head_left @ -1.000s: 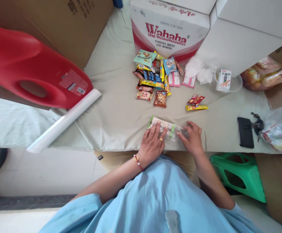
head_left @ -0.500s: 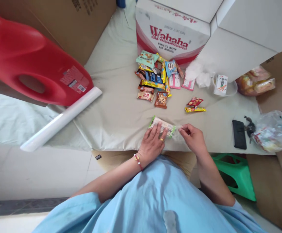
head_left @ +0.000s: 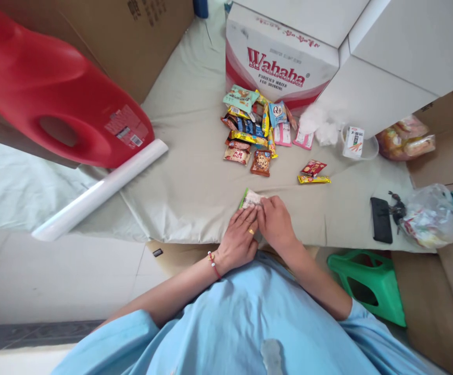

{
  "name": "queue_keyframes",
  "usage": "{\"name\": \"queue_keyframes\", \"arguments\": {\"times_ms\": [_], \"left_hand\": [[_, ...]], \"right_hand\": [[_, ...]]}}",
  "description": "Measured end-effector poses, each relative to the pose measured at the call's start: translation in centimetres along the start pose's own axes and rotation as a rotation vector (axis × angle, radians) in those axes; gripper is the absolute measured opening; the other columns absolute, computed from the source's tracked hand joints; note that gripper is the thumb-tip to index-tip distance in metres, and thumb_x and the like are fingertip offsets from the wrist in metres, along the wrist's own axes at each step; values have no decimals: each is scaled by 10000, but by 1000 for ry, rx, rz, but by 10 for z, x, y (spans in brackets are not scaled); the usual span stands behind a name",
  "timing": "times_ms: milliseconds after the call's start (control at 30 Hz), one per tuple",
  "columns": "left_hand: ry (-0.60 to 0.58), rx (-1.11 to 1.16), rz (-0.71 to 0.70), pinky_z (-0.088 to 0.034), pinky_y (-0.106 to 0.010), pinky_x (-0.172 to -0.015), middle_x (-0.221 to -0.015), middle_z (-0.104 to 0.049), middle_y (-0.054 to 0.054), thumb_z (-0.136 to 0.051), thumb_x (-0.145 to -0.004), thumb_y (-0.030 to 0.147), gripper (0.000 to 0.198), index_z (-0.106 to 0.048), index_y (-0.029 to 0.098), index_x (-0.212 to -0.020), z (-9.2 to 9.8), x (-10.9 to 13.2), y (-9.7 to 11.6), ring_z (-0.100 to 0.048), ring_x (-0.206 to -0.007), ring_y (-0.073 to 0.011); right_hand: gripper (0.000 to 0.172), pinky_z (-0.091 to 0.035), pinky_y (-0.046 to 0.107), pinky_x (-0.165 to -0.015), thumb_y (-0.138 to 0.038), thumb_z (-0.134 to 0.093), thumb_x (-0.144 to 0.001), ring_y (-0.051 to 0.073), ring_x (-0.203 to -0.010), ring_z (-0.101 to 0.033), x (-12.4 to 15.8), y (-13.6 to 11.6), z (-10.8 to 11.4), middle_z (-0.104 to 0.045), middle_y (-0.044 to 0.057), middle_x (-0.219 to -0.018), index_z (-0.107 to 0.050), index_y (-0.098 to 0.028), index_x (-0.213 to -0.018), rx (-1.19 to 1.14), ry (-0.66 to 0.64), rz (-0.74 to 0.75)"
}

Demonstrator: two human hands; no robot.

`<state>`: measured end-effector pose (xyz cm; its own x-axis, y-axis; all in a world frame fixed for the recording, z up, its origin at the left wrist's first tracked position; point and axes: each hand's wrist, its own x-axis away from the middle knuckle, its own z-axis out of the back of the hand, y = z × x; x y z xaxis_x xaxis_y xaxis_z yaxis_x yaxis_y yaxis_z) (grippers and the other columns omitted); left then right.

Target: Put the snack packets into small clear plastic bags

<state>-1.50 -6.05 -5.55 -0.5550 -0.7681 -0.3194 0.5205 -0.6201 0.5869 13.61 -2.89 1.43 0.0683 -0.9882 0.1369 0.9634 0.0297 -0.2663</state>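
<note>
A pale snack packet (head_left: 252, 198) with a green edge lies near the front edge of the cloth-covered table. My left hand (head_left: 239, 234), wearing a ring and a red bracelet, rests flat over its near side with the fingers stretched out. Against those fingertips, my right hand (head_left: 276, 221) is closed, its bent fingers pressed down on the packet's right part. The clear plastic film in that pinch is mostly hidden under the fingers. Both hands cover much of the packet.
A pile of snack packets (head_left: 250, 125) lies before the Wahaha box (head_left: 281, 62). Two small packets (head_left: 313, 172) are closer. On the left are a white roll (head_left: 101, 190) and a red jug (head_left: 93, 114); a phone (head_left: 381, 220) and plastic bag (head_left: 429, 216) sit right.
My right hand has moved left from beside the packet onto it, bringing the clear film over and meeting my left fingertips. My left hand has stayed on the packet.
</note>
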Motion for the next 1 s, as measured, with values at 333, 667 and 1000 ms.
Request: {"name": "queue_keyframes", "arguments": {"times_ms": [333, 667, 1000], "left_hand": [[443, 828, 381, -510, -495, -1129, -1220, -752, -88, -511, -700, 47, 450, -490, 253, -1100, 30, -6, -9, -694, -1265, -249], [478, 721, 736, -560, -382, -957, -1158, -697, -73, -641, -816, 250, 249, -617, 228, -1062, 44, -14, -23, -671, -1160, -235], [313, 1120, 854, -588, -446, -985, -1202, -744, -128, -835, -772, 517, 640, -531, 205, -1242, 25, -56, -1, -723, -1163, -293]], "right_hand": [[559, -453, 482, -900, -319, -617, -1029, 361, -1155, -517, 19, 18, -5, -610, 208, -1428, -518, -125, -1544, 244, -16, 269], [448, -479, 475, -1019, -176, -417, -1052, 315, -1183, -560, -11, 54, 1, -667, 178, -1330, -660, -186, -1428, -82, 77, 268], [535, -559, 416, -987, -657, -674, -938, 257, -1096, -684, -9, 59, -11, -756, 63, -1213, -742, -261, -1291, -1245, -173, -41]]}}
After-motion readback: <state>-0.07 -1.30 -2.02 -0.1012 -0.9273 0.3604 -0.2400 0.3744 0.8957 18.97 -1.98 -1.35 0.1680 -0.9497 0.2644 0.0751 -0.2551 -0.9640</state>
